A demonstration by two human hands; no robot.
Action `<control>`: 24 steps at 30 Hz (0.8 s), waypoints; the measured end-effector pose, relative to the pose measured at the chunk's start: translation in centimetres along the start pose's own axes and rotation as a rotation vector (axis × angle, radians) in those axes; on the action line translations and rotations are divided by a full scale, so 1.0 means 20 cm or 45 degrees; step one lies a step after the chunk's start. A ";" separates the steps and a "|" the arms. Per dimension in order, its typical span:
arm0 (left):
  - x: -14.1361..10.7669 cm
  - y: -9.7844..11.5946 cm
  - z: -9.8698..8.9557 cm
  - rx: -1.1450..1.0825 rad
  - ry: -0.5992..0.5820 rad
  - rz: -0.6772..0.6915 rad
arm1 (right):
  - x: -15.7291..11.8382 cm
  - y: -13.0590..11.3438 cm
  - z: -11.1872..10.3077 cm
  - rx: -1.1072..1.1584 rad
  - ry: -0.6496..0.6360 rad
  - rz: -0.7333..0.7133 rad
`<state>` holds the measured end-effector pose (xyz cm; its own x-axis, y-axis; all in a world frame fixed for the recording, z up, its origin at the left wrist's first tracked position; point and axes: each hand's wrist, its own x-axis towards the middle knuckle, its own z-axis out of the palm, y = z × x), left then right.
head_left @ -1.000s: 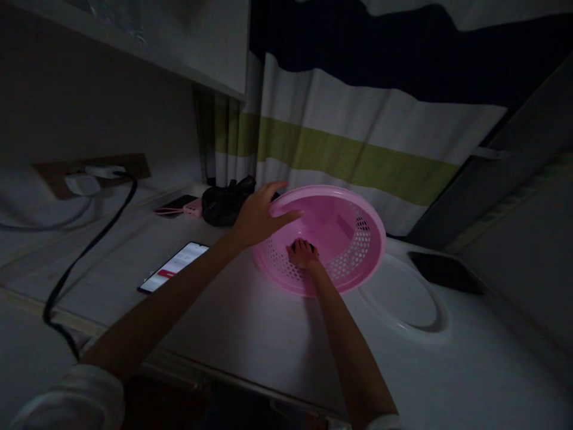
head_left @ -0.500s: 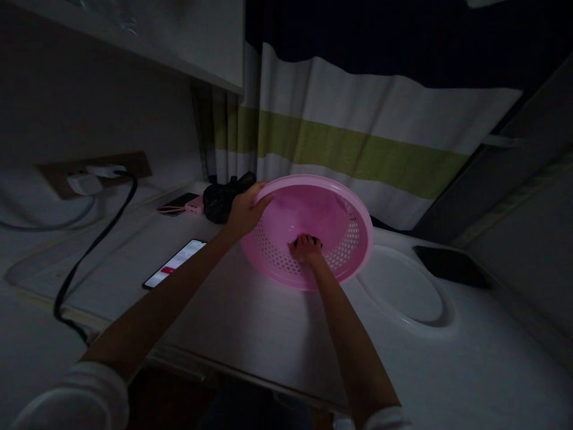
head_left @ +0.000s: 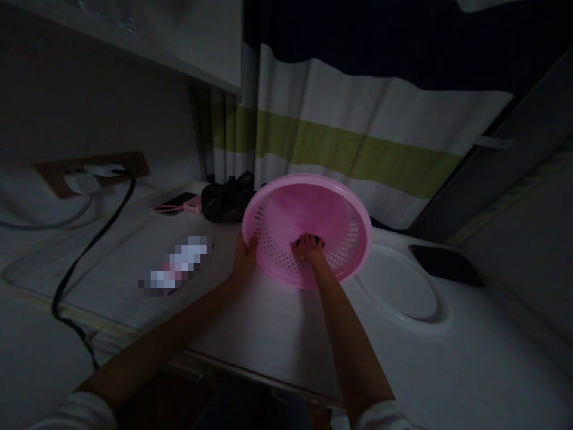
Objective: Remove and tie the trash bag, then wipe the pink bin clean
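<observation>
A pink plastic colander with rows of holes is tilted on the white tabletop, its open side facing me. My left hand grips its rim at the lower left, with the thumb on the near side and the other fingers mostly hidden behind. Inside the colander, my right hand is closed over a small black item, pressed against the inner bottom. Most of that black item lies under my fingers, so its kind is unclear.
A white round lid or tray lies right of the colander, with a dark flat object beyond it. At left are a pixelated phone, a black plastic bag, a pink power bank and a black cable.
My left hand has slid from the colander's upper left rim down to its lower left side. My right hand stays inside with the black item; the colander has barely shifted.
</observation>
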<state>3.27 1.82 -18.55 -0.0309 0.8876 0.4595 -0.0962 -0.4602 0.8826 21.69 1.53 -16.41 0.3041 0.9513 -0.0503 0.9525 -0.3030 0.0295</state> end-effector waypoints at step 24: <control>0.46 0.47 0.00 0.715 -0.292 0.925 | 0.03 -0.03 0.02 -0.039 0.001 -0.047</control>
<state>2.01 5.60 -6.06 0.3068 0.3834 0.8711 0.3648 -0.8927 0.2644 21.30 2.25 -16.76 0.2687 0.9619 -0.0513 0.9623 -0.2657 0.0581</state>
